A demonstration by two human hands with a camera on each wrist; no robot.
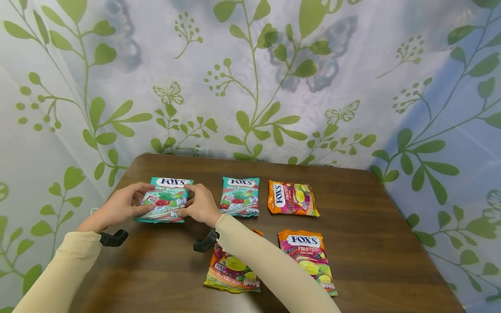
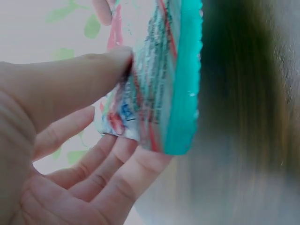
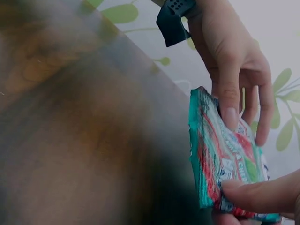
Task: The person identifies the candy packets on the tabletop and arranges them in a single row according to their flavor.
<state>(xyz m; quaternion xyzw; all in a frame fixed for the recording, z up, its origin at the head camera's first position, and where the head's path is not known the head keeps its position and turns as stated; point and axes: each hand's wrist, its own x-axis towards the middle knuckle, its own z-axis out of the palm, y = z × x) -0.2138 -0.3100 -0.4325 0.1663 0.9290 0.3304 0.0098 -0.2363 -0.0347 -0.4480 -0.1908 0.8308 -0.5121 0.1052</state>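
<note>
A teal Fox's Mint Blossom candy bag is between my two hands at the left side of the brown table. My left hand grips its left edge, the thumb across the printed face and the other fingers behind. My right hand pinches the opposite edge, its thumb on the front near a corner. In the right wrist view the bag is tilted, its teal sealed edge facing the table. Part of its back is hidden by the fingers.
Another Mint Blossom bag lies right of my right hand. Beyond it is an orange Fox's Fruits bag on its side. Two more Fruits bags lie nearer, one at right and one partly under my right sleeve. A leaf-patterned cloth hangs behind the table.
</note>
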